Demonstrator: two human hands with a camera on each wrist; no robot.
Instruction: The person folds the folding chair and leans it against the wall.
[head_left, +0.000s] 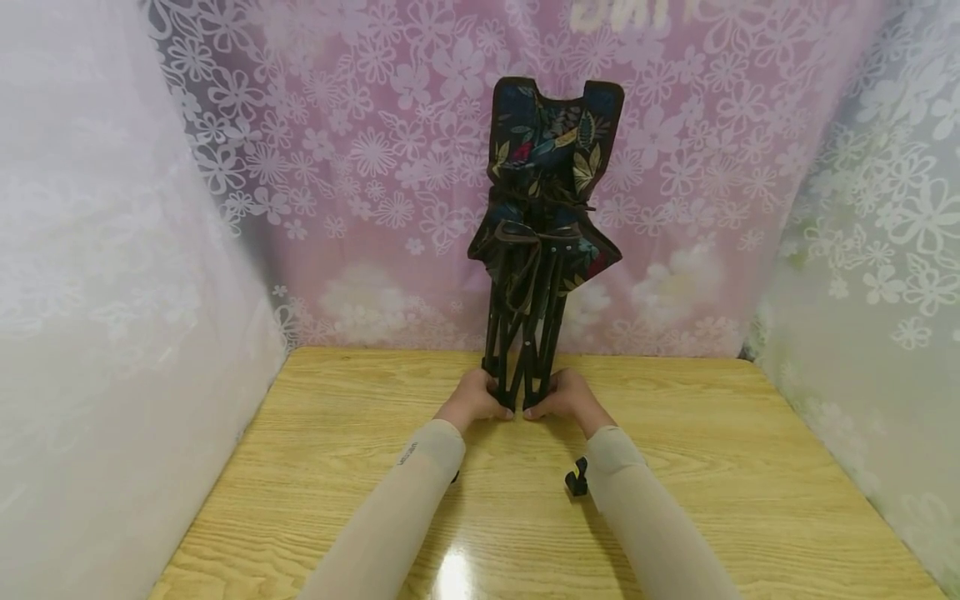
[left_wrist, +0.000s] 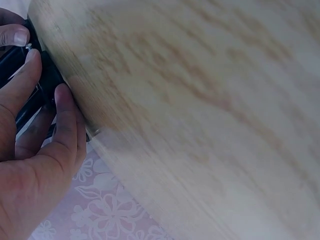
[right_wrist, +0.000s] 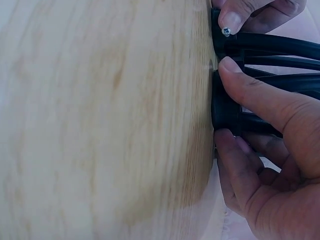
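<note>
Upright at the far middle of the desk (head_left: 315, 467) we see a folded camp chair (head_left: 542, 242): stiff legs, soft cloth, probably light and top-heavy. Our left hand (head_left: 474, 400) and right hand (head_left: 567, 398) curl fingers (right_wrist: 250, 92) around its feet, the steadiest hold.

two bare hands, left hand (head_left: 474, 398) and right hand (head_left: 567, 399). both forearms in snug pale beige sleeves (head_left: 408, 500) reaching to the wrists, smooth fabric, faint cuff seam. left sleeve carries a small dark printed marking (head_left: 406, 455) near the cuff, too small to read. small black clip-like piece (head_left: 577, 478) sits by the right cuff. fingernails short, unpainted (right_wrist: 231, 21).
</note>
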